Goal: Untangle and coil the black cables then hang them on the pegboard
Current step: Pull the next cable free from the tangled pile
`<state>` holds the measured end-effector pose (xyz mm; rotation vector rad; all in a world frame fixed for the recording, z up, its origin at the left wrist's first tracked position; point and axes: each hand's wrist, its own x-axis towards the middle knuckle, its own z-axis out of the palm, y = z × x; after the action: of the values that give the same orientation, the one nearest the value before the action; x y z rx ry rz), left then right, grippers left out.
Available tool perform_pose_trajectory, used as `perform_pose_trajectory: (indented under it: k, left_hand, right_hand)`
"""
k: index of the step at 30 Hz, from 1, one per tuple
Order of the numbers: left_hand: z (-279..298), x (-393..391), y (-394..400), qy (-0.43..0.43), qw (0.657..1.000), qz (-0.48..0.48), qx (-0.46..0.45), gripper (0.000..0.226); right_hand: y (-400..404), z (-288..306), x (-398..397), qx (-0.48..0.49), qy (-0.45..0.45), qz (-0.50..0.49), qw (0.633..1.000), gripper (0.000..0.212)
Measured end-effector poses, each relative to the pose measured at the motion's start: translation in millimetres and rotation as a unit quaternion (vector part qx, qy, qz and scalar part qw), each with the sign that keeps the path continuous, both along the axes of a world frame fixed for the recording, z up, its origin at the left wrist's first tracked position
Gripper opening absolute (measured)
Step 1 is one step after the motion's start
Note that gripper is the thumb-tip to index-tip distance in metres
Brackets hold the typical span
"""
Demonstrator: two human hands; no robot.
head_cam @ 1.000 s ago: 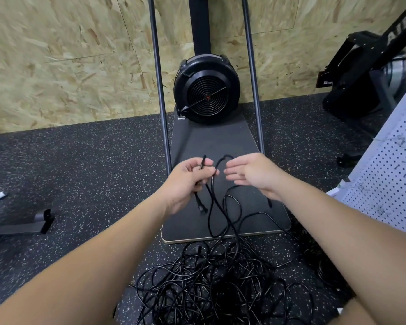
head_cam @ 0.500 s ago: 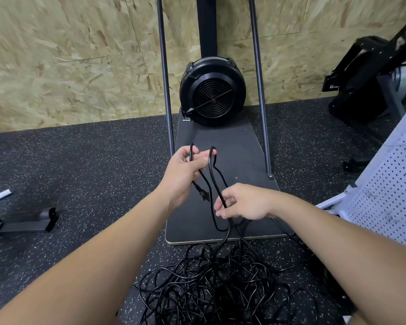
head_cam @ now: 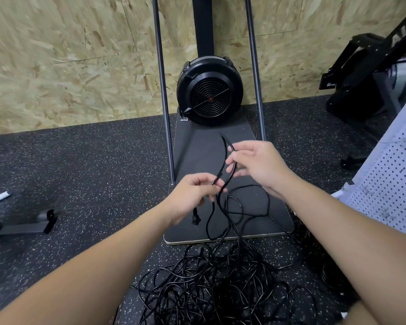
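A tangled heap of black cables (head_cam: 211, 285) lies on the speckled rubber floor in front of me. One black cable (head_cam: 225, 158) rises out of it in a narrow loop. My left hand (head_cam: 192, 195) pinches this cable low down, and its plug (head_cam: 195, 218) hangs just below the hand. My right hand (head_cam: 256, 165) is higher and to the right, pinching the upper part of the same loop between thumb and fingers. The white pegboard (head_cam: 389, 188) leans at the right edge.
A black fan machine (head_cam: 209, 90) stands on a dark base board (head_cam: 220, 146) with two upright metal poles, against the chipboard wall. Black gym equipment (head_cam: 370, 73) fills the far right corner. A metal foot (head_cam: 28, 226) lies at the left.
My right hand has risen from below my left hand to above it, drawing the cable loop up. My left hand has dropped lower, and the plug now hangs beneath it.
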<state>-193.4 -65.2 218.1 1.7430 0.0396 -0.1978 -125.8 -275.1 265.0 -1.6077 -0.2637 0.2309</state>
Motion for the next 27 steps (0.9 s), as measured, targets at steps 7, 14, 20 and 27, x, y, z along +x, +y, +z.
perform_pose_trajectory:
  k: [7,14,20,27]
  left_hand:
    - [-13.4,-5.3,-10.2,-0.026,0.999,-0.024,0.041,0.013]
    - [-3.6,2.0,-8.7,-0.079,0.996,0.048,0.012,0.01]
    - [8.5,12.1,-4.5,-0.087,0.987,0.126,-0.04,0.013]
    - [16.9,25.6,10.4,-0.078,0.969,0.201,-0.121,0.012]
  right_hand:
    - [-1.6,13.8,8.8,0.147,0.027,-0.072,0.986,0.019]
    - [-11.3,-4.0,10.7,-0.054,0.05,-0.063,0.995,0.036]
    - [-13.8,-14.2,7.5,-0.124,0.086,0.011,0.989,0.035]
    - [-6.1,-38.1,-13.4,-0.358,0.075,0.273,0.89,0.057]
